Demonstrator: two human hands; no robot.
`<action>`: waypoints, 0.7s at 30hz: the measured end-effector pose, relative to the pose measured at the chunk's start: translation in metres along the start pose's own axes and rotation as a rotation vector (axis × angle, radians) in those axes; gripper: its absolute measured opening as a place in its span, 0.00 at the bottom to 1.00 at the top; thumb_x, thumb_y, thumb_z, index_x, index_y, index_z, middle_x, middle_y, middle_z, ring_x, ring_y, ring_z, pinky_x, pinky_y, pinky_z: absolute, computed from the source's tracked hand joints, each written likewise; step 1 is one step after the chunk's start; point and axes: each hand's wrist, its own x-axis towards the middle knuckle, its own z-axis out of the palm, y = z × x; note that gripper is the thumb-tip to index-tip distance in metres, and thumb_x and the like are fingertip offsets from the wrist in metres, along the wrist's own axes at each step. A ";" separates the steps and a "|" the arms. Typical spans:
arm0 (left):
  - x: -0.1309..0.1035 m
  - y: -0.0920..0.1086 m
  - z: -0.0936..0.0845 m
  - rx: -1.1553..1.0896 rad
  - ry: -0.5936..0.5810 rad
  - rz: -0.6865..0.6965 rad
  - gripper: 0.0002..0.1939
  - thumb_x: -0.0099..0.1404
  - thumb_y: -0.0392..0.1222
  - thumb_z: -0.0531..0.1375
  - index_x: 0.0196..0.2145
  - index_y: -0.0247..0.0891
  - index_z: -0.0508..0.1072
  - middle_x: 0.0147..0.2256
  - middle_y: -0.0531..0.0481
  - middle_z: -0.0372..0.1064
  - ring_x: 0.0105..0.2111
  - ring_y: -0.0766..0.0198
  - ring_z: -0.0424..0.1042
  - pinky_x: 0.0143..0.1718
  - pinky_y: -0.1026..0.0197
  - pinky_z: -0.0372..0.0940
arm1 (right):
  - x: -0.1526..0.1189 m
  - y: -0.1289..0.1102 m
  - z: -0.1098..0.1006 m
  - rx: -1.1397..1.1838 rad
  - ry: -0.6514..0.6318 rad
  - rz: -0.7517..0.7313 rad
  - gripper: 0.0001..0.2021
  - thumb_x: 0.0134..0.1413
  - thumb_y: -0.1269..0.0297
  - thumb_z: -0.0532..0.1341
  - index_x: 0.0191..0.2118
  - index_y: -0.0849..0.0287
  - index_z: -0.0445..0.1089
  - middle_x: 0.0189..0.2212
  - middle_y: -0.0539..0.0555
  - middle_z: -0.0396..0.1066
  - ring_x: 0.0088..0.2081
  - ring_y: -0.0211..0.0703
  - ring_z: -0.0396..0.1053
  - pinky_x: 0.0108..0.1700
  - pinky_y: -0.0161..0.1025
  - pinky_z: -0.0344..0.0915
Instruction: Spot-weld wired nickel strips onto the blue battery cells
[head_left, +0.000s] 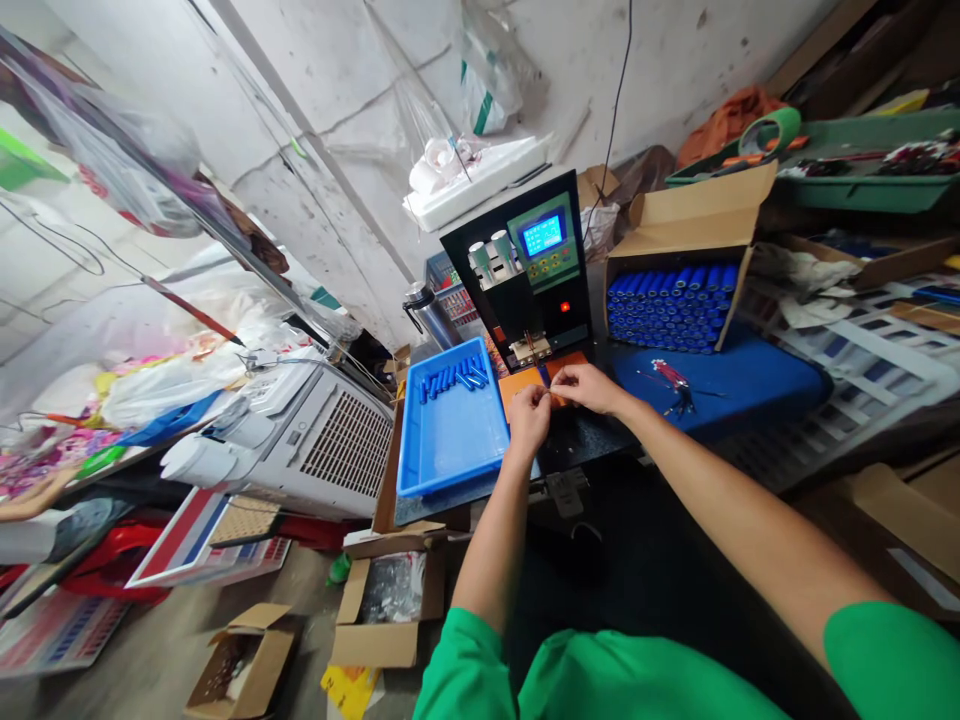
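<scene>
In the head view both my hands meet over an orange block at the foot of a black spot welder. My left hand is closed in a pinch. Close beside it, my right hand pinches too, its fingertips almost touching the left ones. What they hold is too small to make out. A bit of blue, perhaps a battery cell, shows just behind the fingers. The welder's electrodes are directly above and behind my hands. Its blue screen is lit.
A blue tray with several blue cells stands left. On the right are an open carton packed with blue cells and a bundle of thin red and black wires. A steel flask stands behind the tray.
</scene>
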 end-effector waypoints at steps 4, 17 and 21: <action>0.004 0.002 -0.004 0.019 -0.044 -0.017 0.08 0.62 0.40 0.57 0.28 0.38 0.73 0.26 0.53 0.68 0.29 0.66 0.66 0.35 0.64 0.61 | 0.001 0.000 0.004 -0.026 0.004 -0.045 0.13 0.42 0.54 0.66 0.27 0.61 0.72 0.20 0.48 0.68 0.22 0.35 0.63 0.24 0.33 0.59; -0.002 -0.007 0.007 -0.042 0.124 0.259 0.14 0.60 0.32 0.59 0.43 0.39 0.76 0.53 0.41 0.66 0.57 0.55 0.66 0.58 0.50 0.63 | 0.004 0.003 -0.002 0.225 0.171 0.086 0.12 0.38 0.57 0.67 0.25 0.61 0.71 0.16 0.48 0.66 0.18 0.33 0.59 0.19 0.32 0.54; 0.007 -0.007 0.011 0.018 -0.023 0.287 0.20 0.62 0.33 0.58 0.52 0.40 0.74 0.53 0.41 0.69 0.54 0.55 0.69 0.56 0.51 0.65 | 0.006 0.005 -0.002 0.362 0.235 0.120 0.11 0.38 0.57 0.66 0.22 0.60 0.68 0.17 0.48 0.65 0.17 0.31 0.57 0.18 0.30 0.51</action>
